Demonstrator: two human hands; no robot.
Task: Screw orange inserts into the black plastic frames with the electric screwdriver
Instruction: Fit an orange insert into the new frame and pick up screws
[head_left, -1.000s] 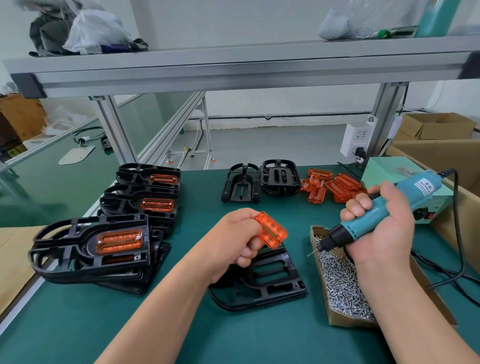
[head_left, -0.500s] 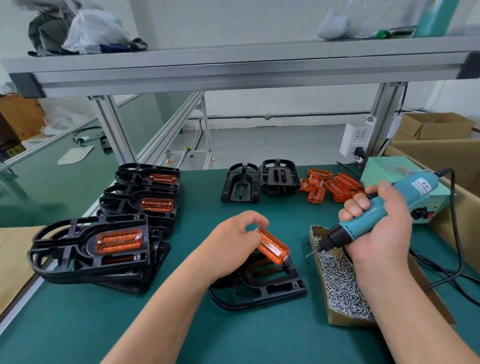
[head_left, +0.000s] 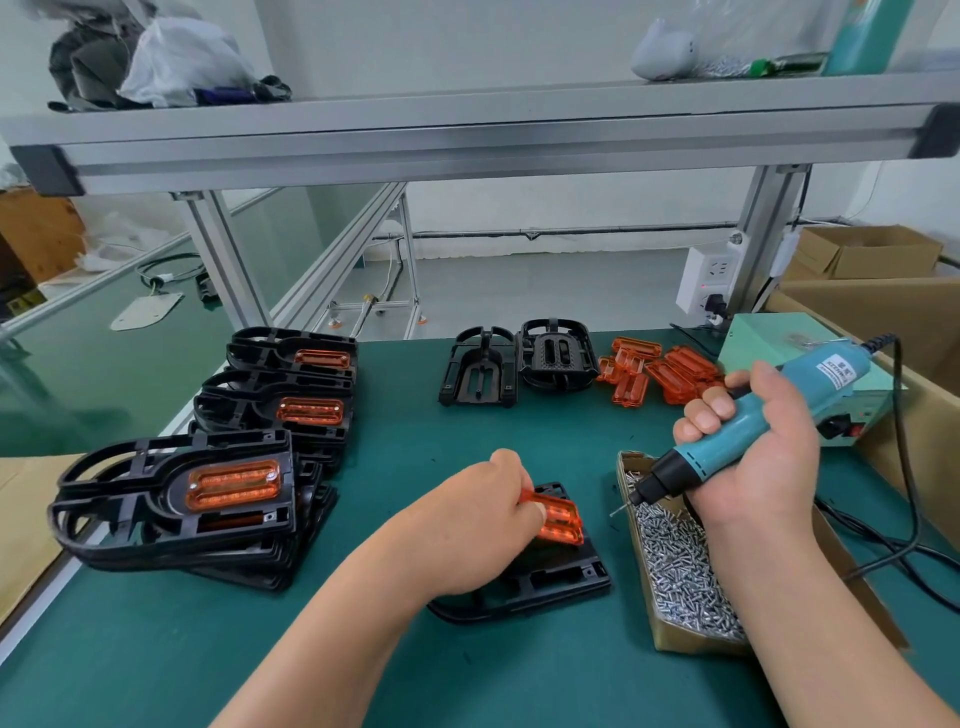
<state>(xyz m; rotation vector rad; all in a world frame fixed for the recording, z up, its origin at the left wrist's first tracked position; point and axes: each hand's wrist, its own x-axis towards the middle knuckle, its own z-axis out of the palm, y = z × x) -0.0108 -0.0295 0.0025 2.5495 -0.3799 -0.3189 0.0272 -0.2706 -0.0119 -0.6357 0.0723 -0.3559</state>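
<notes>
My left hand (head_left: 470, 525) holds an orange insert (head_left: 558, 518) down on a black plastic frame (head_left: 545, 577) that lies flat on the green mat; the hand hides the frame's left part. My right hand (head_left: 753, 462) grips a teal electric screwdriver (head_left: 737, 431), tilted down to the left, with a screw on its bit tip just above a cardboard box of screws (head_left: 680, 561). The tip is to the right of the insert, apart from it.
Stacks of black frames fitted with orange inserts (head_left: 234, 486) stand at the left. Two bare frames (head_left: 514, 366) and a pile of loose orange inserts (head_left: 657, 371) lie at the back. A teal power unit (head_left: 769, 348) and the screwdriver's black cable (head_left: 909, 499) are at the right.
My left hand has lowered the orange insert from mid-air onto the black frame. The screwdriver has dropped slightly toward the screw box.
</notes>
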